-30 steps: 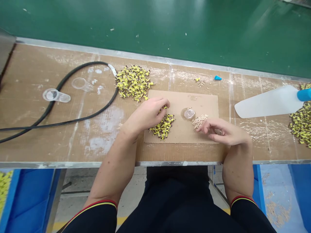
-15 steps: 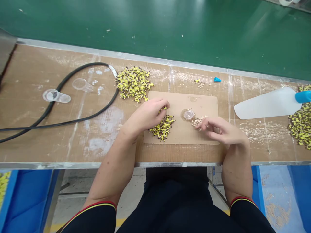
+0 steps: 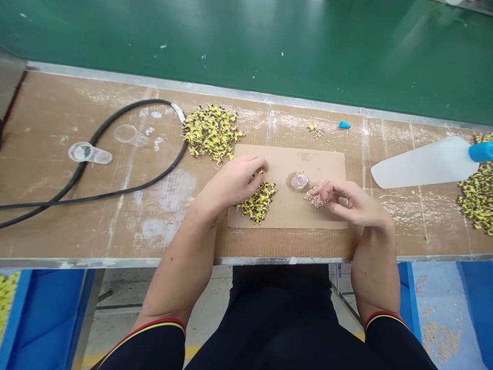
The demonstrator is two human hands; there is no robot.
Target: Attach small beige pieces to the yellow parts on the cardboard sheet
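Observation:
A cardboard sheet (image 3: pixel 285 216) lies on the bench in front of me. My left hand (image 3: pixel 233 180) rests on it, fingers curled over a small heap of yellow-and-black parts (image 3: pixel 259 201); I cannot see whether a part is pinched. My right hand (image 3: pixel 352 203) has its fingertips together in a little pile of tiny beige parts (image 3: pixel 315 195). A small clear round piece (image 3: pixel 299 181) sits between the two piles, touched by neither hand.
A bigger heap of yellow parts (image 3: pixel 211 131) lies behind the sheet, another (image 3: pixel 475 198) at the far right. A white scoop with blue handle (image 3: pixel 423 164), a blue cap (image 3: pixel 344 125), a black cable (image 3: pixel 115 154), two clear cups (image 3: pixel 89 152) and a green conveyor belt (image 3: pixel 246 46) surround it.
My right hand moved left into the beige pile and its fingers closed together there. My left hand has stayed on the yellow heap.

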